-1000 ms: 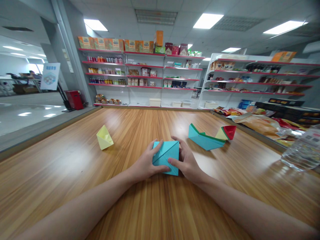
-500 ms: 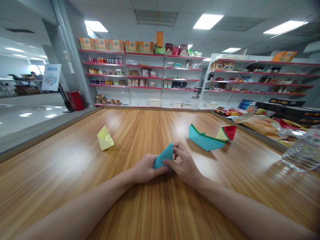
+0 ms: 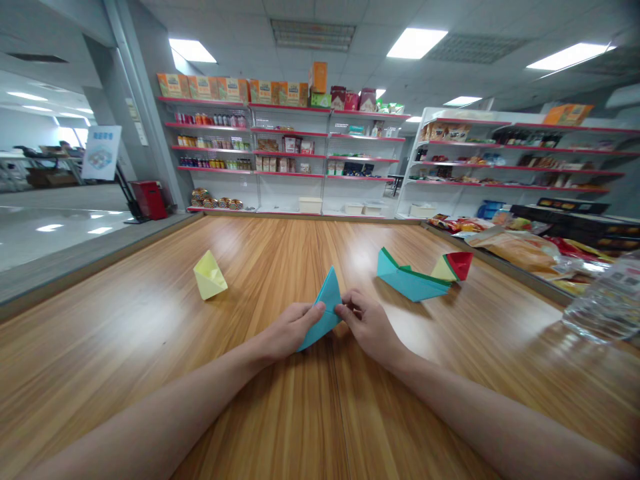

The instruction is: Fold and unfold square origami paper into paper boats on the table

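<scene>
A folded piece of light blue paper stands up on edge above the wooden table, its point upward. My left hand pinches its left side with closed fingers. My right hand pinches its right side, fingers curled. Both hands meet at the middle of the paper, close to the table top.
A yellow folded paper shape lies to the left. A blue and green paper boat and a red and yellow folded piece lie to the right. Snack bags and a clear plastic packet crowd the right edge. Store shelves stand behind.
The blue paper lay as a flat square under both hands a second ago. It has since been folded and raised, and now stands on edge, pinched between both hands.
</scene>
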Action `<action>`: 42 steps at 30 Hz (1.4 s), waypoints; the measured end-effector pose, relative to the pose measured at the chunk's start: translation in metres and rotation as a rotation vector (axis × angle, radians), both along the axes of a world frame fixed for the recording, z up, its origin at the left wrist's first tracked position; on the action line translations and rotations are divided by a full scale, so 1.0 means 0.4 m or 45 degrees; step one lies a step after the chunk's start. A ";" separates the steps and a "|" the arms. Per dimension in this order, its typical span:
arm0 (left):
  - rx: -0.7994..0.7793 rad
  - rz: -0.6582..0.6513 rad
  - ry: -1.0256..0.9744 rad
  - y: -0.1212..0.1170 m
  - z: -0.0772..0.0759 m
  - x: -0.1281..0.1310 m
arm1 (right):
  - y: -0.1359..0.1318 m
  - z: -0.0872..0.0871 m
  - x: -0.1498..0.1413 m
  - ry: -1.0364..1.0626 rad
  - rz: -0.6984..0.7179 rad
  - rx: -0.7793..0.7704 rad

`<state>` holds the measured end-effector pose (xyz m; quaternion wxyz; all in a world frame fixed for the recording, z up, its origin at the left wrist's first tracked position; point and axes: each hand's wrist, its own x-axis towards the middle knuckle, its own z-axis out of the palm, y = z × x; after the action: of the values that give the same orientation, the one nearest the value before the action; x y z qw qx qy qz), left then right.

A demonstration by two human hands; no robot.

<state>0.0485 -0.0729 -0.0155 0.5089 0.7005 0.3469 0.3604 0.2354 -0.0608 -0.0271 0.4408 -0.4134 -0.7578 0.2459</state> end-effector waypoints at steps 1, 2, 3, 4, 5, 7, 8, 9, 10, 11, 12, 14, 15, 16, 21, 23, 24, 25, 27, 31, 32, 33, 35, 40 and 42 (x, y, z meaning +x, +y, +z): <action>0.039 0.020 -0.041 0.001 0.001 -0.001 | 0.003 0.000 0.001 0.028 -0.051 0.015; 0.056 0.013 -0.074 0.001 0.003 -0.002 | 0.006 0.000 0.002 0.070 -0.099 0.016; 0.050 -0.021 -0.092 0.001 0.004 -0.002 | 0.009 -0.001 0.003 0.113 -0.130 0.001; 0.028 -0.068 -0.092 0.000 0.005 -0.002 | 0.010 -0.001 0.003 0.145 -0.139 -0.022; 0.010 -0.112 -0.082 -0.001 0.006 -0.002 | 0.010 -0.001 0.003 0.164 -0.120 -0.047; 0.039 -0.151 -0.074 -0.001 0.006 0.000 | 0.006 0.001 0.001 0.171 -0.018 -0.110; 0.081 -0.146 -0.086 0.000 0.006 0.001 | 0.001 0.002 -0.001 0.173 0.033 -0.137; 0.124 -0.141 -0.103 0.001 0.006 0.002 | -0.004 0.004 -0.003 0.176 0.077 -0.157; 0.157 -0.137 -0.122 0.003 0.006 0.002 | -0.010 0.007 -0.004 0.180 0.113 -0.169; 0.176 -0.136 -0.135 0.005 0.006 0.002 | -0.016 0.009 -0.005 0.182 0.148 -0.174; 0.184 -0.135 -0.141 0.007 0.006 0.002 | -0.021 0.010 -0.006 0.174 0.182 -0.175; 0.190 -0.133 -0.143 0.008 0.008 0.001 | -0.029 0.011 -0.007 0.145 0.227 -0.179; 0.189 -0.138 -0.142 0.008 0.009 0.000 | -0.030 0.010 -0.008 0.127 0.234 -0.183; 0.184 -0.151 -0.145 0.007 0.010 -0.001 | -0.030 0.009 -0.008 0.110 0.229 -0.183; 0.143 -0.224 -0.255 0.002 0.007 0.002 | -0.025 0.006 -0.011 0.091 0.182 -0.128; 0.116 -0.244 -0.304 0.004 0.003 0.005 | -0.024 0.007 -0.010 0.102 0.186 -0.135; 0.105 -0.252 -0.318 0.005 0.001 0.006 | -0.023 0.008 -0.010 0.106 0.193 -0.141; 0.097 -0.261 -0.329 0.006 0.000 0.007 | -0.022 0.008 -0.010 0.109 0.201 -0.145; 0.090 -0.291 -0.344 0.006 0.001 0.007 | -0.020 0.007 -0.009 0.111 0.211 -0.147; 0.058 -0.389 -0.399 0.001 0.009 0.007 | -0.015 0.002 -0.007 0.097 0.171 -0.154; 0.042 -0.398 -0.418 0.001 0.010 0.008 | -0.014 0.002 -0.007 0.096 0.161 -0.160; 0.023 -0.398 -0.434 0.000 0.011 0.007 | -0.014 0.002 -0.007 0.099 0.159 -0.171; -0.017 -0.373 -0.446 0.001 0.011 0.006 | -0.016 0.005 -0.007 0.114 0.179 -0.201; -0.086 -0.299 -0.477 0.007 0.009 -0.004 | -0.021 0.014 -0.009 0.120 0.207 -0.197; -0.091 -0.269 -0.487 0.011 0.006 -0.008 | -0.022 0.017 -0.009 0.119 0.218 -0.184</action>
<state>0.0453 -0.0686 -0.0129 0.6249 0.6333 0.1814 0.4189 0.2316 -0.0695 -0.0204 0.4221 -0.3661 -0.7492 0.3557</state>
